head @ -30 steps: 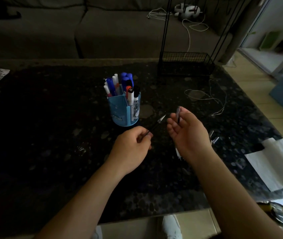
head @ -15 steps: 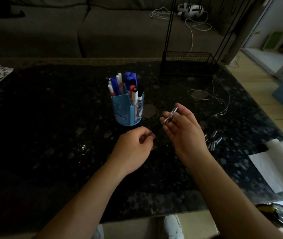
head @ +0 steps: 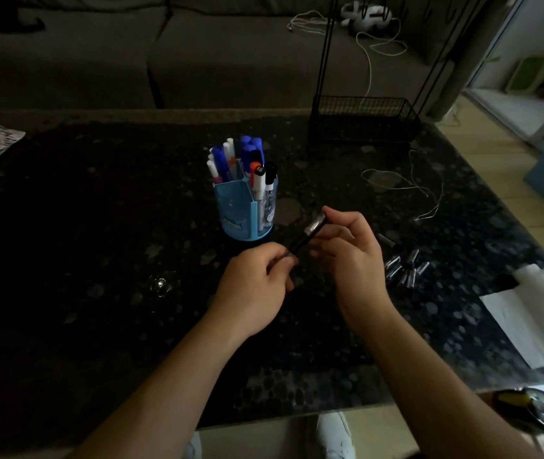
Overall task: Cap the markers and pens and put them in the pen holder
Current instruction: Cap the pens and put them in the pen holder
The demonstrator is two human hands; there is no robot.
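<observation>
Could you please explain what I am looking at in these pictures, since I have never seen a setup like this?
There is no machine here: a person works with two bare hands, and every picture comes from one wide-angle camera worn on their head, looking forward and down. The left hand grips a thin black pen. The right hand pinches a clear cap at the pen's tip, though I cannot tell whether it is fully seated. On the dark speckled table stands a blue pen holder already full of capped markers. To the right of the hands lie what look like loose clear caps and some white paper.
</observation>
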